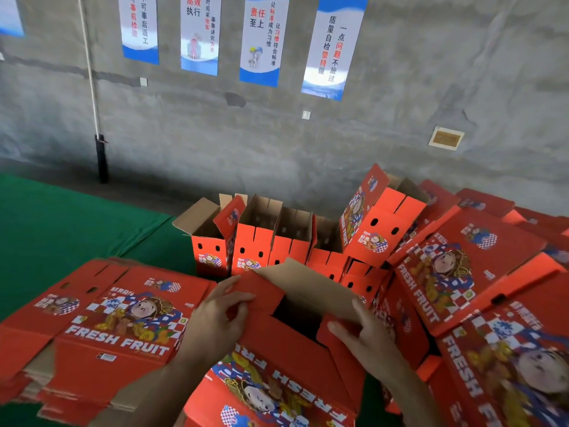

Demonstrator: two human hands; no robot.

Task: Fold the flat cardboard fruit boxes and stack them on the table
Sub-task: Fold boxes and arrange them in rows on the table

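One half-formed box in work — left hand and right hand, apart, each pinch one red flap; four wall posters.

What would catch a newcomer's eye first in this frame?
The two hands at bottom centre, left hand and right hand, folding flaps of a red fruit box. Behind it stand folded boxes with open tops; a flat stack lies left.

Grey concrete wall — four blue-and-white posters, white pipe, small brass plaque
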